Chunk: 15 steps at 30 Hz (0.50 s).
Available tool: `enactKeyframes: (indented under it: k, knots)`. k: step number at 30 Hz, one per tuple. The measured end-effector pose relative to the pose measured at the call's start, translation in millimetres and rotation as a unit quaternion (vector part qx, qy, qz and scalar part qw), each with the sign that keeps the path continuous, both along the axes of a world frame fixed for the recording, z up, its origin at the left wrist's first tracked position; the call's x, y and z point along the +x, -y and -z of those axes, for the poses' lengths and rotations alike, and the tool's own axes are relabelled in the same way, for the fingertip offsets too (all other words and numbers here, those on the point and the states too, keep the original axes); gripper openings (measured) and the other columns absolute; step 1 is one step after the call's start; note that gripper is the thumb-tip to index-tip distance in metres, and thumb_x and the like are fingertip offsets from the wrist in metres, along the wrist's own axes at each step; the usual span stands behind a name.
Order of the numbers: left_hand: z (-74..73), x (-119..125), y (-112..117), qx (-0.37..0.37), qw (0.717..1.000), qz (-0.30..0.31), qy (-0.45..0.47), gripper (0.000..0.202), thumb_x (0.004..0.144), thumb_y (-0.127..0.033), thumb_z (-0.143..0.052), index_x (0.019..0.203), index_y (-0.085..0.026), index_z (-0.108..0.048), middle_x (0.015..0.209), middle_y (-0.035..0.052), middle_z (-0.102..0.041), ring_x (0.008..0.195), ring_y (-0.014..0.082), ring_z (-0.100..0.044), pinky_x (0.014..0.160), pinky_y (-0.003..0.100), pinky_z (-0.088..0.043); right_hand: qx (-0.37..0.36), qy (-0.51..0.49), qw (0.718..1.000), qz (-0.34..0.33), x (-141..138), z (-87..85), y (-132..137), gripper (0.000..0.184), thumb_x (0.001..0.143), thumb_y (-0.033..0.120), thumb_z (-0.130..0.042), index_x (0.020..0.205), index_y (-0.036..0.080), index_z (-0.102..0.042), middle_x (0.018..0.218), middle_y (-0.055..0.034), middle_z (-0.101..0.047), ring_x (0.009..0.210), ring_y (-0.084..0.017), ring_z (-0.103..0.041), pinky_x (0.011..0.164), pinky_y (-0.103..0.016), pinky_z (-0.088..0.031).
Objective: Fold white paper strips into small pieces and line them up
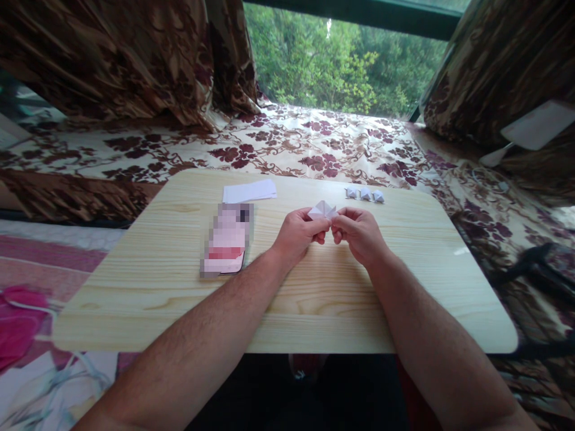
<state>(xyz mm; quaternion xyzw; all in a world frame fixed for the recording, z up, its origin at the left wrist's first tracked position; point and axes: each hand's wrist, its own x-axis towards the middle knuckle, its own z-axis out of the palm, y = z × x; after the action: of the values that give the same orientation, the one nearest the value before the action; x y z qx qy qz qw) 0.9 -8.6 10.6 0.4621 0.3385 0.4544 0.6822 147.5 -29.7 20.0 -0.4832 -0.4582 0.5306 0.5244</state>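
Observation:
A small white piece of folded paper is held up over the middle of the table, its creased points facing away from me. My left hand pinches its left and lower side between thumb and fingers. At its right corner, my right hand grips the paper with closed fingertips. Just beyond my right hand, three small folded paper pieces sit in a row on the table. A stack of white paper strips lies flat at the back left.
A pink phone, partly blurred out, lies left of my hands on the pale wooden table. Behind the table is a ledge with a flowered cloth, below a window. A white lamp stands at the right.

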Motion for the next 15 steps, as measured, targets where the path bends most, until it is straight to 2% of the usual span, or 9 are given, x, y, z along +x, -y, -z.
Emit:
enactKeyframes:
  k: [8,15]
  knots:
    - [4.7,-1.2,-0.6,0.019,0.999,-0.030,-0.036,0.023,0.068,-0.032,-0.077,0.066,-0.015,-0.060,0.056,-0.0012,-0.056,0.048,0.0082,-0.048,0.048,0.022,-0.037,0.036,0.060,0.998,0.007,-2.3,0.7,0.6,0.021,0.071,0.031,-0.075,0.064,0.018,-0.060,0.054,0.0024,-0.060,0.045,-0.009,-0.052,0.046,-0.022,-0.040]
    - [7.2,-1.9,-1.4,0.060,0.993,-0.053,-0.085,0.024,0.073,-0.035,-0.073,0.065,-0.015,-0.061,0.058,-0.0004,-0.058,0.048,0.0080,-0.047,0.047,0.023,-0.035,0.042,0.068,0.997,0.002,-1.3,0.7,0.8,0.019,0.072,0.029,-0.074,0.065,0.018,-0.060,0.053,0.0028,-0.060,0.045,-0.008,-0.051,0.046,-0.022,-0.039]
